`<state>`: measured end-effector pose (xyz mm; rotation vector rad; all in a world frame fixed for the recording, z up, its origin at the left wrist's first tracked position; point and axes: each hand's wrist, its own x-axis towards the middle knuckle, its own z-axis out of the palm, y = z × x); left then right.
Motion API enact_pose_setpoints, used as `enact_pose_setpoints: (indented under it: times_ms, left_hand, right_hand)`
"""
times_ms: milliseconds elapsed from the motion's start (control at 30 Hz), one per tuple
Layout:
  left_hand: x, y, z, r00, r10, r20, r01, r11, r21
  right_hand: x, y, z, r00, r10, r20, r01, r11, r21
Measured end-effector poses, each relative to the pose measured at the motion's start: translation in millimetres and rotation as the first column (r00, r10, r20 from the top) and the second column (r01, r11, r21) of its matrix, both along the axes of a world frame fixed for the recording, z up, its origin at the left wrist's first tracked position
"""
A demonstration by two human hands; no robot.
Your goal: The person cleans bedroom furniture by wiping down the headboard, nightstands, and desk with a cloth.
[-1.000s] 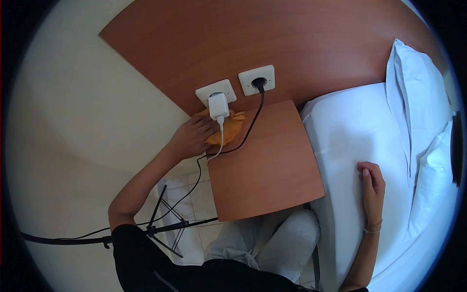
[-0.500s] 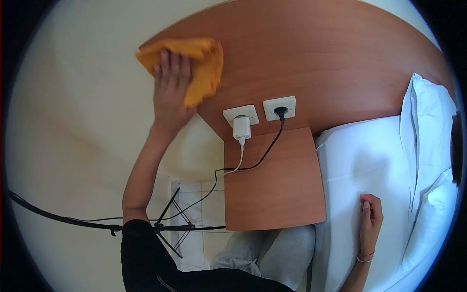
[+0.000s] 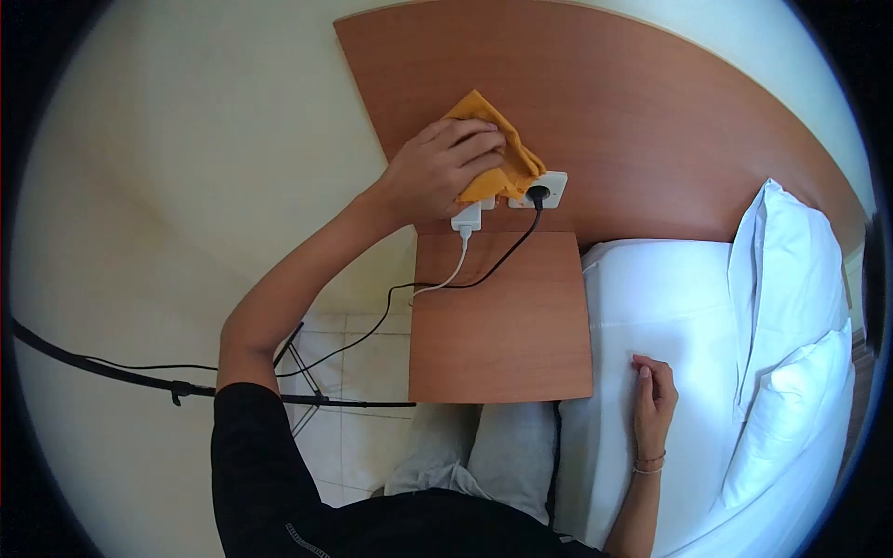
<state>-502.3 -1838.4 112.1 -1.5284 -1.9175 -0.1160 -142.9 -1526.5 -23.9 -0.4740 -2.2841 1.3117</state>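
My left hand (image 3: 437, 175) has its fingers bent over an orange cloth (image 3: 517, 160), pressing it against the brown wooden headboard (image 3: 651, 121). The cloth lies just above the wall sockets and covers most of the left one. Below it a white charger (image 3: 466, 219) is plugged in, with a white cable hanging down. A black plug (image 3: 538, 195) sits in the right socket (image 3: 557, 189), close to the cloth's lower corner. Over the white bed (image 3: 670, 288), my right hand (image 3: 656, 395) is loosely curled, holding nothing visible.
A wooden shelf (image 3: 502, 335) juts out under the sockets, and the cables run across it. White pillows (image 3: 791, 270) rest at the right. On the left, a black stand (image 3: 316, 400) with a long pole lies beside the wall, above the tiled floor (image 3: 372, 446).
My left hand has brought the cloth from the headboard's left edge rightward and down to the sockets. The view has shifted. My right hand keeps its curled shape over the bed.
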Motion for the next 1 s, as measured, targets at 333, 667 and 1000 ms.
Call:
enact_pose_setpoints:
  times_ms: [333,667,1000]
  left_hand:
    - [9,31,-16,0.979,-0.042,-0.2,-0.071,0.849,-0.524]
    - [0,25,18,0.988,-0.136,-0.079,0.1,0.933,-0.346]
    - [52,69,-35,0.904,0.129,-0.407,-0.38,0.678,-0.63]
  right_hand:
    - [-2,12,-6,1.0,0.024,0.012,-0.023,0.996,-0.088]
    - [2,14,-6,0.999,0.045,0.019,-0.044,0.998,-0.051]
    - [-2,14,-9,1.0,0.012,0.024,-0.013,1.0,0.014]
